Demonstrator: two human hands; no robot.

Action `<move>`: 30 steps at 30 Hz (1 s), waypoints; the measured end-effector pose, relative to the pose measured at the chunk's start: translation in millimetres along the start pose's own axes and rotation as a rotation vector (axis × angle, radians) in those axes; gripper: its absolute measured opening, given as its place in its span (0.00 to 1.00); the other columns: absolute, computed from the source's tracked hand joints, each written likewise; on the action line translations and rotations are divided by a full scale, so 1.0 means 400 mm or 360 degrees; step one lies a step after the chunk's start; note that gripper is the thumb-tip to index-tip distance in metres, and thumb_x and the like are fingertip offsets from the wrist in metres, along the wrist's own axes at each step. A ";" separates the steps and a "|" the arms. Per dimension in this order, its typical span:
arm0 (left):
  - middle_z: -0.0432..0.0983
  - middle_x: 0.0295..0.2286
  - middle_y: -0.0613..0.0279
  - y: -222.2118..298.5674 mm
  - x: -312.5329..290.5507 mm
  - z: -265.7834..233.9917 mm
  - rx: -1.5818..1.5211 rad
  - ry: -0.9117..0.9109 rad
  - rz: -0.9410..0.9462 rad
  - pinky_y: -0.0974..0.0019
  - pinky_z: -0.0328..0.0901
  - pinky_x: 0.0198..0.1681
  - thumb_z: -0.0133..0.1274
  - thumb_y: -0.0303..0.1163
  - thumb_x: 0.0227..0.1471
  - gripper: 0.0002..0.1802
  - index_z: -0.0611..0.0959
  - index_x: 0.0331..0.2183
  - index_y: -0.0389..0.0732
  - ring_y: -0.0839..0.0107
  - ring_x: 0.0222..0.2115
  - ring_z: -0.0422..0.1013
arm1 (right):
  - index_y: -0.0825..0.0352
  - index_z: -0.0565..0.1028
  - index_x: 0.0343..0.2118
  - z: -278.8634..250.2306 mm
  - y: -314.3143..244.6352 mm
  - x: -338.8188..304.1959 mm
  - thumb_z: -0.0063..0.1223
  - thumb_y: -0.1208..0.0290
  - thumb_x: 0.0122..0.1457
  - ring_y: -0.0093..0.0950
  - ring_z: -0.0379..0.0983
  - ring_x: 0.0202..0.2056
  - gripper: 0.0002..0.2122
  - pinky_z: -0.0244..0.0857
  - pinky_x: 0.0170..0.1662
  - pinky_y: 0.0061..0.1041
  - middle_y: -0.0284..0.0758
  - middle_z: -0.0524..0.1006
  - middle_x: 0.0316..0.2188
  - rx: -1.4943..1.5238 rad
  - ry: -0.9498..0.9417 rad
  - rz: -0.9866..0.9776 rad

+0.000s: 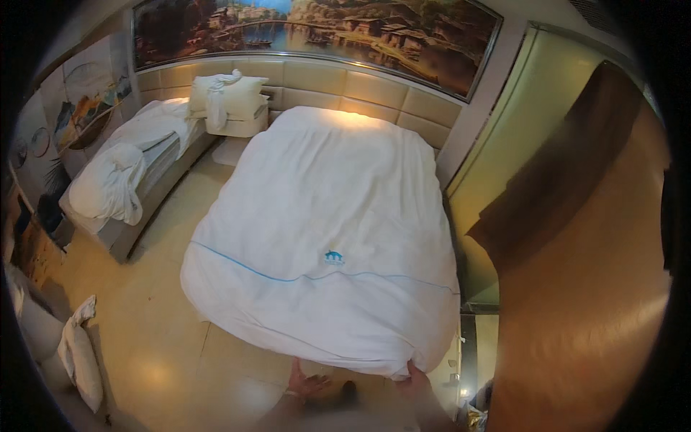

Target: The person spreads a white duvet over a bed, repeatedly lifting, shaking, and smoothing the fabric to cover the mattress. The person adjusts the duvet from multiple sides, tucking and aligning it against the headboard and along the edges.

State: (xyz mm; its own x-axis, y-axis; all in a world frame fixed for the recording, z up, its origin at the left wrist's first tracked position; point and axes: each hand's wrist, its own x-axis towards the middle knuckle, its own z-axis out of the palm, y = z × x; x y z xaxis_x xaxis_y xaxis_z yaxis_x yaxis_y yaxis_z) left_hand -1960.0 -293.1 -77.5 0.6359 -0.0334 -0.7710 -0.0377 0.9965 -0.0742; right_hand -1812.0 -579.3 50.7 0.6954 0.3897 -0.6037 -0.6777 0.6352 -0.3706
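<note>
A white duvet (324,194) with a thin blue line across its lower part and a small blue emblem covers the large bed. At the near right corner, my right hand (414,380) is closed on the duvet's edge, and the cloth bunches up there. My left hand (308,383) is open with its fingers spread, just below the near edge of the duvet and left of my right hand. Some creases run along the duvet's top. The mattress beneath it is hidden.
Left stands a narrow bed (155,205) with rumpled white bedding (115,180). Pillows (245,97) are stacked on a nightstand (234,127). A white pillow (84,367) lies at lower left. A brown panel (583,309) and a greenish glass partition (529,108) bound the right side.
</note>
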 end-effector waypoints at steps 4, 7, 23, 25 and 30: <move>0.56 0.60 0.59 0.000 0.015 0.214 -0.0038 -0.0811 0.0650 0.51 0.54 0.60 0.40 0.69 0.52 0.47 0.58 0.61 0.45 0.57 0.58 0.55 | 0.60 0.61 0.57 0.030 -0.013 -0.098 0.44 0.73 0.64 0.36 0.67 0.54 0.19 0.64 0.57 0.41 0.35 0.69 0.54 -0.0107 0.0111 0.0004; 0.62 0.56 0.59 0.132 0.065 0.247 -0.0268 -0.0882 0.1080 0.54 0.57 0.59 0.39 0.59 0.58 0.37 0.62 0.59 0.41 0.59 0.55 0.60 | 0.61 0.60 0.58 -0.018 -0.015 -0.155 0.44 0.74 0.64 0.37 0.66 0.54 0.19 0.63 0.58 0.42 0.36 0.67 0.55 -0.0857 0.0026 -0.0288; 0.75 0.39 0.51 0.149 0.037 -0.295 0.0955 0.0355 0.1350 0.51 0.72 0.40 0.52 0.31 0.54 0.20 0.71 0.47 0.31 0.56 0.36 0.75 | 0.70 0.69 0.49 -0.259 0.012 -0.076 0.47 0.69 0.62 0.41 0.66 0.53 0.15 0.62 0.56 0.36 0.46 0.68 0.53 -0.0400 0.0247 0.0063; 0.75 0.39 0.51 0.140 0.053 -0.283 0.0699 0.0303 0.1268 0.51 0.72 0.39 0.52 0.31 0.54 0.20 0.71 0.47 0.31 0.57 0.35 0.75 | 0.69 0.69 0.49 -0.186 -0.004 -0.085 0.44 0.70 0.64 0.40 0.66 0.53 0.13 0.62 0.56 0.36 0.45 0.69 0.51 -0.0750 0.0427 0.0079; 0.72 0.45 0.51 0.155 -0.029 -0.259 0.1177 0.0058 0.1488 0.52 0.71 0.43 0.53 0.32 0.54 0.26 0.67 0.52 0.33 0.56 0.41 0.73 | 0.70 0.69 0.49 -0.212 -0.017 -0.134 0.50 0.67 0.60 0.43 0.66 0.53 0.17 0.60 0.56 0.39 0.46 0.72 0.48 -0.2288 -0.0069 -0.0394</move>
State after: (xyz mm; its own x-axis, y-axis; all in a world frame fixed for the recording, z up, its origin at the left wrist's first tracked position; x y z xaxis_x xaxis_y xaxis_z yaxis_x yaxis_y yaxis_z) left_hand -2049.5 -239.0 -138.6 0.5757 0.7386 -0.3506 -0.0138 0.4376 0.8991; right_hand -1865.1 -660.8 25.8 0.8164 0.4075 -0.4092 -0.1735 -0.5027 -0.8469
